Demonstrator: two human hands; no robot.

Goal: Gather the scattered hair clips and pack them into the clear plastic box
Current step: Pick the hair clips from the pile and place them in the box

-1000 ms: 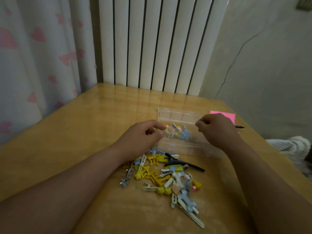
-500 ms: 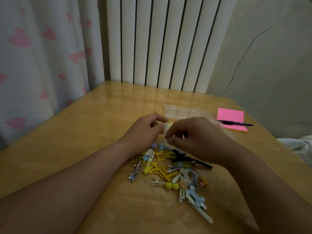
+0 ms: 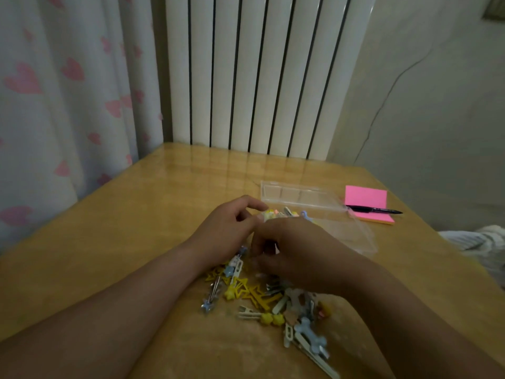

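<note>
Hovering the right hand (image 3: 295, 255) low over the far end of the hair clip pile (image 3: 262, 299) on the tabletop (image 3: 136, 228), with fingers curling downward, blurring too much to tell whether pinching anything. Curling the left hand (image 3: 229, 231) beside it at the near left corner of the clear plastic box (image 3: 314, 198), lying open beyond the pile and carrying a few clips (image 3: 287, 213); grip unclear. Showing a pink note pad (image 3: 366, 199) and black pen (image 3: 374, 210) right of the box.

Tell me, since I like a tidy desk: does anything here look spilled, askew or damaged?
The hair clips lie in a tangled heap on the table, outside the clear box, which holds only a few. A thin dark line, possibly a crack, runs up the wall on the right.
</note>
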